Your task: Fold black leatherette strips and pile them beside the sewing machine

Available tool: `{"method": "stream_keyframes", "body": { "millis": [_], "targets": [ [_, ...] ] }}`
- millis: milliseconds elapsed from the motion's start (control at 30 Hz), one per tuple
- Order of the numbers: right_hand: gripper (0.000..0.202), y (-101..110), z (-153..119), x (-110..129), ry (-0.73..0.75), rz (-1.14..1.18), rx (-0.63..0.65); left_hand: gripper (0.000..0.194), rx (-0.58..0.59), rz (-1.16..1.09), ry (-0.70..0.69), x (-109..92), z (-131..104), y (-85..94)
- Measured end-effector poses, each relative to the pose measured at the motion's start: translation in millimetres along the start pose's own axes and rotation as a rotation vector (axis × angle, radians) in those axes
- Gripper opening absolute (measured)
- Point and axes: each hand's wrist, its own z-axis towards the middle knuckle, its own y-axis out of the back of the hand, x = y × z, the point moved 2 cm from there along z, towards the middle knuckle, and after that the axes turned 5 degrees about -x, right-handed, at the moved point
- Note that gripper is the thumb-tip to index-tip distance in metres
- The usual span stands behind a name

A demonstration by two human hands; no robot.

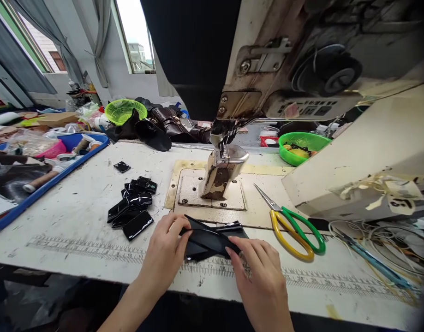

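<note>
Between my two hands is a long strip of black leather-like material point(212, 234), glossy on one face and dull on the other. My left hand point(168, 244) pinches its left end between thumb and fingers. At the other end my right hand point(256, 265) grips it the same way. More black pieces point(237, 227) lie beneath the strip on the table. Left of my hands sits a loose pile of shiny black patent pieces point(132, 203), with one small black piece point(122, 166) apart from it. Behind the strip stands the sewing machine's post point(220, 177).
Scissors point(291, 226) with yellow and green handles lie to the right. Blue snips point(378, 263) rest among tangled thread. A blue tray point(76, 161) of supplies stands left. Dark boots point(156, 127) and a green basket point(295, 159) are behind. A printed ruler scale point(94, 246) crosses the table's front.
</note>
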Motion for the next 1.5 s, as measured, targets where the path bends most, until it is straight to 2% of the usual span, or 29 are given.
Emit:
{"method": "stream_keyframes", "body": {
  "millis": [100, 200, 267, 333, 400, 467, 567, 667, 800, 900, 1000, 1100, 1333, 1500],
  "targets": [
    [0.024, 0, 0, -1, -0.02, -0.018, 0.028, 0.013, -0.002, -0.106, -0.018, -11, -11, 0.9],
    [0.027, 11, -1, 0, -0.016, 0.001, 0.001, 0.015, -0.011, -0.198, -0.03, -25, -21, 4.2],
    [0.019, 22, -3, 1, -0.04, 0.109, 0.008, 0.01, -0.021, -0.282, 0.065, -30, -30, 9.3],
    [0.012, 32, -8, 2, -0.153, 0.256, 0.133, 0.005, 0.017, -0.349, 0.227, -30, -43, 13.5],
    [0.015, 35, -17, 3, -0.284, 0.372, 0.29, 0.007, 0.062, -0.288, 0.306, -27, -57, 15.0],
    [0.023, 33, -28, 7, -0.336, 0.364, 0.327, 0.011, 0.043, -0.083, 0.215, -23, -69, 13.4],
    [0.026, 25, -39, 20, -0.25, 0.182, 0.133, 0.025, -0.085, 0.235, -0.027, -25, -80, 5.1],
    [0.019, 16, -40, 37, -0.154, 0.119, 0.018, 0.038, -0.16, 0.368, -0.149, -33, -81, -4.3],
    [0.025, 18, -32, 47, 0.04, 0.174, 0.036, 0.022, -0.183, 0.284, -0.231, -40, -77, -8.0],
    [0.032, 24, -28, 43, 0.15, 0.131, 0.088, 0.025, -0.13, 0.259, -0.32, -38, -79, -6.5],
    [0.033, 30, -27, 36, 0.125, 0.143, 0.098, 0.032, -0.118, 0.23, -0.368, -33, -84, -2.4],
    [0.03, 29, -25, 32, 0.076, 0.248, 0.091, 0.038, -0.076, 0.207, -0.379, -30, -87, -0.3],
    [0.037, 28, -21, 16, 0.282, 0.352, 0.341, 0.044, 0.001, 0.202, -0.397, -26, -88, 4.6],
    [0.041, 34, -24, 6, 0.267, 0.324, 0.396, 0.046, 0.096, 0.215, -0.425, -25, -89, 9.2]
  ]
}}
